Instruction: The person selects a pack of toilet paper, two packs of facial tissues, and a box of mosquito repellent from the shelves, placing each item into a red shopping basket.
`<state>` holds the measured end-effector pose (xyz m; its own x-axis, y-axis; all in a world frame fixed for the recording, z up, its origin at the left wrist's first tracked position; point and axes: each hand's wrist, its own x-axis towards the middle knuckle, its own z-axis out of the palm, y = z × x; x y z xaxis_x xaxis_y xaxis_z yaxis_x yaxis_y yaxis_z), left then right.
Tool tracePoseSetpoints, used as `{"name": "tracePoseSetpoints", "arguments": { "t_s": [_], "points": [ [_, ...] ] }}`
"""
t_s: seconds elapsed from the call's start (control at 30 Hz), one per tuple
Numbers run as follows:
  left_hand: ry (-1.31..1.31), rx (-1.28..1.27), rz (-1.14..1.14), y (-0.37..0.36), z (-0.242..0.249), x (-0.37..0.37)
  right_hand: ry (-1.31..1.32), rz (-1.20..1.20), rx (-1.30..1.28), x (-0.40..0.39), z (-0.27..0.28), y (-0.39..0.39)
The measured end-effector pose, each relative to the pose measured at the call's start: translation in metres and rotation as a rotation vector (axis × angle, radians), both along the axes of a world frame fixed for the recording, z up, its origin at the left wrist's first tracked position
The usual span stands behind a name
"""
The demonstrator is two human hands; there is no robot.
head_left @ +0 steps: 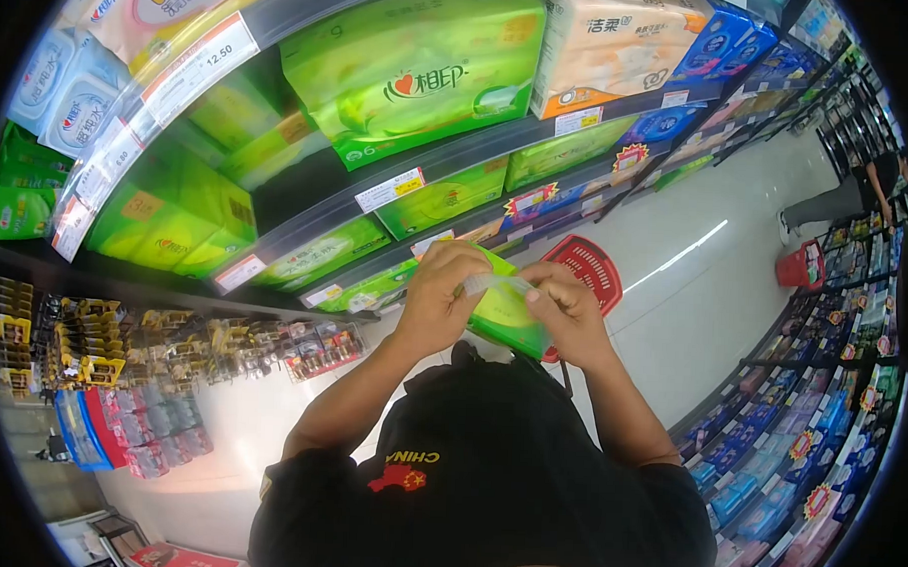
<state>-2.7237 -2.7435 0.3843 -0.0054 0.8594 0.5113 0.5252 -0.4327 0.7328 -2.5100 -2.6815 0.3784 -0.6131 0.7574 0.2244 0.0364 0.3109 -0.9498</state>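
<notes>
Both hands are raised in front of my chest at a green tissue pack (505, 317). My left hand (436, 295) has its fingers closed on the clear plastic strip (496, 282) at the top of the pack. On the other side, my right hand (570, 310) pinches the strip's other end between thumb and fingers. The pack hangs below the strip, between the two hands. Part of a red basket (582, 268) shows behind my right hand.
Shelves with large green tissue packs (421, 77) curve across the front and left. Small goods hang on a rack (152, 338) at the left. Another person (847, 197) stands at the far right near a red basket (800, 266). More stocked shelves (788, 445) line the right.
</notes>
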Motion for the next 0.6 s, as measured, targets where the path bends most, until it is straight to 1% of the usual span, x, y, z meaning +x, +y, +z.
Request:
{"name": "tracePoseSetpoints", "arguments": {
  "t_s": [0.13,0.2,0.23,0.33,0.37,0.47,0.6],
  "points": [
    [0.028,-0.005,-0.006,0.007,-0.002,0.004,0.122,-0.124,-0.183,0.004,-0.011,0.001],
    [0.012,-0.015,0.059,0.009,0.003,0.001,0.161,-0.201,-0.243,0.009,-0.014,0.005],
    [0.003,-0.020,0.090,0.011,0.007,0.000,0.193,-0.273,-0.312,0.012,-0.017,0.006],
    [0.108,0.031,0.193,0.019,0.017,-0.018,0.239,-0.418,-0.450,0.023,-0.017,0.014],
    [0.145,0.057,0.223,0.022,0.022,-0.025,0.256,-0.449,-0.490,0.029,-0.026,0.018],
    [0.298,0.177,0.289,0.035,0.030,-0.043,0.239,-0.547,-0.432,0.033,-0.021,0.019],
    [0.407,0.176,0.342,0.050,0.032,-0.053,0.152,-0.613,-0.350,0.045,-0.044,0.020]
  ]
}}
